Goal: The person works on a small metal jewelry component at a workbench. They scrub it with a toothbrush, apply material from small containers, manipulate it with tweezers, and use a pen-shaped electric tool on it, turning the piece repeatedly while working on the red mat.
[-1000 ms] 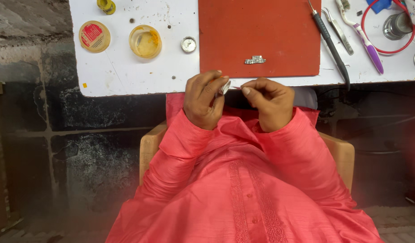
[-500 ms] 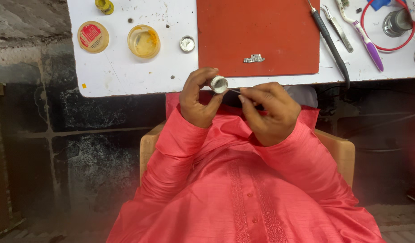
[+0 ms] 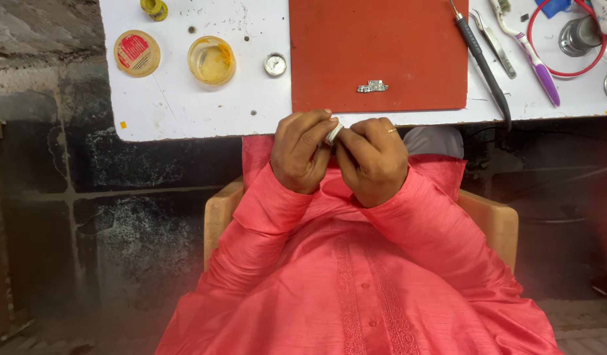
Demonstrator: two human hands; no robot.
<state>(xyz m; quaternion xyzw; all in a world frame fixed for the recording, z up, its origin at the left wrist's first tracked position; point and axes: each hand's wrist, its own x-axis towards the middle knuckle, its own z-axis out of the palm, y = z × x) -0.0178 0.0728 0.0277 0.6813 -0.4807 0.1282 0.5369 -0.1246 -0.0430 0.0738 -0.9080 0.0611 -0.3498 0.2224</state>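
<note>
My left hand (image 3: 303, 154) and my right hand (image 3: 372, 161) are pressed together just below the white table's (image 3: 178, 112) near edge, over my red shirt. Both pinch a small silver spool (image 3: 334, 133); only a sliver of it shows between the fingers. On the right hand there is a thin ring. A small metal circuit part (image 3: 372, 86) lies on the red mat (image 3: 379, 39) just beyond my hands.
A black soldering iron (image 3: 482, 59), tweezers (image 3: 495, 45), a purple toothbrush (image 3: 539, 66) and a red wire loop (image 3: 547, 56) lie right of the mat. Left of it sit a small round dial (image 3: 275, 64), a yellow-filled tin (image 3: 212, 60) and a red-topped tin (image 3: 137, 53).
The spool was held up in plain sight in my left fingers; now both hands have closed over it and it is nearly hidden.
</note>
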